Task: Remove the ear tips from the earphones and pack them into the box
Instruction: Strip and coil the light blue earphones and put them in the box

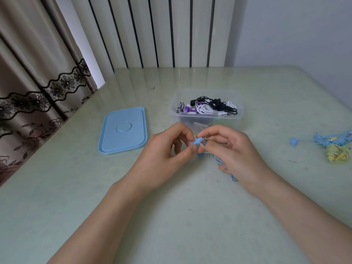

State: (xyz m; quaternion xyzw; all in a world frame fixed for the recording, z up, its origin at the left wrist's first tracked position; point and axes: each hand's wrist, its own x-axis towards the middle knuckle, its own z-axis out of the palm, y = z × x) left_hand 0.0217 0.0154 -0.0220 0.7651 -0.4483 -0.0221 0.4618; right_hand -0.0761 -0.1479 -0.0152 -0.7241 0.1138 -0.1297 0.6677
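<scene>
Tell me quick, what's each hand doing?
Left hand: closed, pinching the tip of the blue earphone.
Right hand: closed, holding the blue earphone and its cord.

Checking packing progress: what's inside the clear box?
Inside the box: coiled earphones in white, black and purple, piled at the back. Its front is hidden behind the hands; loose ear tips cannot be made out.

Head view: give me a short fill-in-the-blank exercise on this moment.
1. The clear box stands open; its blue lid lies on the table to its ____.
2. Both hands pinch an earphone coloured ____.
3. The left hand and right hand meet just in ____ of the box.

Missing words: left; blue; front
</scene>
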